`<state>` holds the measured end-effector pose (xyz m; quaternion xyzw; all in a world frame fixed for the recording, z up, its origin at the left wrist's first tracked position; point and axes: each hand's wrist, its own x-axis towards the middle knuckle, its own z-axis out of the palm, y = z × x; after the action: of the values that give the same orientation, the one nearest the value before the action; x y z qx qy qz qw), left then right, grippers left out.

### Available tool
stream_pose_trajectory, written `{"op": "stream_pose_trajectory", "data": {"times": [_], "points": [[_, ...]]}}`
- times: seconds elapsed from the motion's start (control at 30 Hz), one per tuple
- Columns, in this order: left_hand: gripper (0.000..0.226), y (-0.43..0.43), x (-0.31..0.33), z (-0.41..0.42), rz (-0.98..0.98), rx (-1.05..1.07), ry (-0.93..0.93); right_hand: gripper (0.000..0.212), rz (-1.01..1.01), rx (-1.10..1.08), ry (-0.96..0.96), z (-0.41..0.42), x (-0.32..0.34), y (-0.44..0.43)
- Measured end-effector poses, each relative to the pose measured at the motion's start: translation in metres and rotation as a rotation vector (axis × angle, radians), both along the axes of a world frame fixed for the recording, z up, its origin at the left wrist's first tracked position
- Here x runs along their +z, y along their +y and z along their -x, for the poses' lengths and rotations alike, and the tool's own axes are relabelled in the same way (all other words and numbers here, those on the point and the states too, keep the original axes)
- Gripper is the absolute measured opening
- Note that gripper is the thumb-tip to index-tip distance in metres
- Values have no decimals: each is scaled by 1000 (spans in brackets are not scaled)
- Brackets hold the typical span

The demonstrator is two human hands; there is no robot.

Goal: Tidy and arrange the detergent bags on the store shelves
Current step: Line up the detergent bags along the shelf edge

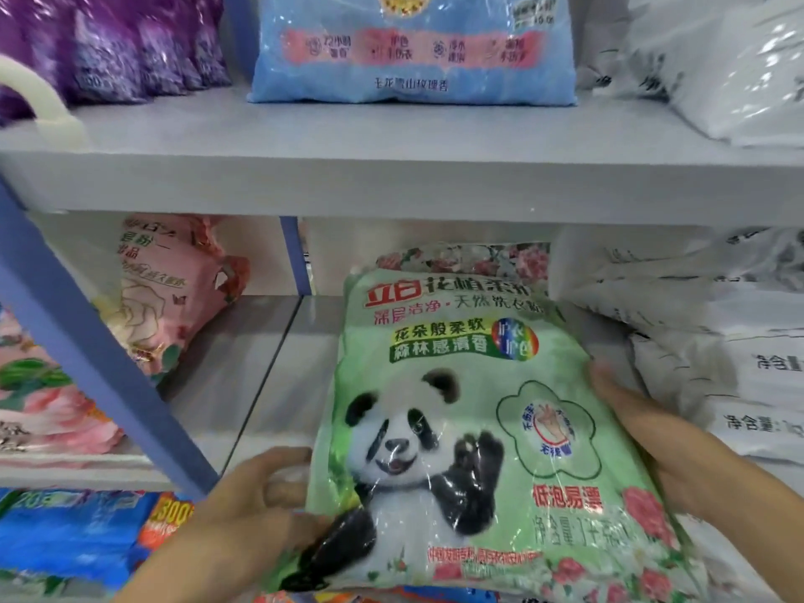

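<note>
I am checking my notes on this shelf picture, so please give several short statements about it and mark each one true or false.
1. The left hand and the right hand both touch the green panda bag. True.
2. The blue bag lies on the lower shelf. False: it stands on the upper shelf.
3. The pink bag is left of the blue divider. True.
4. The purple bags are at the upper right. False: they are upper left; white bags are on the right.
</note>
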<state>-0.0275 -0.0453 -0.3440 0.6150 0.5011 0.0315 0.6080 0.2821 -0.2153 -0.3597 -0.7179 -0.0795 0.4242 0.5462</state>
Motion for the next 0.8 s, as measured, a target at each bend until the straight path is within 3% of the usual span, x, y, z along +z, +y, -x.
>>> {"op": "stream_pose_trajectory", "data": {"times": [0.1, 0.17, 0.23, 0.27, 0.37, 0.47, 0.57, 0.67, 0.73, 0.8], "points": [[30, 24, 16, -28, -300, -16, 170, 96, 129, -1, -152, -8, -1, 12], [69, 47, 18, -54, -410, -5, 233, 82, 94, -98, -197, -17, -1, 26], [98, 71, 11, -83, -328, 36, 166, 86, 54, -186, -115, -29, -6, 40], [98, 82, 6, -95, -267, 50, 105, 82, -1, -180, -102, -32, -9, 41], [74, 109, 0, -125, -108, 155, -99, 40, -122, -88, -148, -39, -15, 44], [45, 114, 1, -128, 61, 167, -246, 32, -188, -99, -53, -37, -10, 51], [29, 110, 0, -114, 158, 244, -444, 29, -269, -116, -104, -44, -7, 53], [40, 115, -2, -110, 52, 337, -583, 34, -357, -171, -121, -49, 2, 55], [60, 117, -6, -122, -57, 390, -578, 39, -286, -194, -147, -53, -2, 62], [53, 114, -15, -137, -161, 468, -520, 32, -192, -253, -210, -47, -6, 71]]}}
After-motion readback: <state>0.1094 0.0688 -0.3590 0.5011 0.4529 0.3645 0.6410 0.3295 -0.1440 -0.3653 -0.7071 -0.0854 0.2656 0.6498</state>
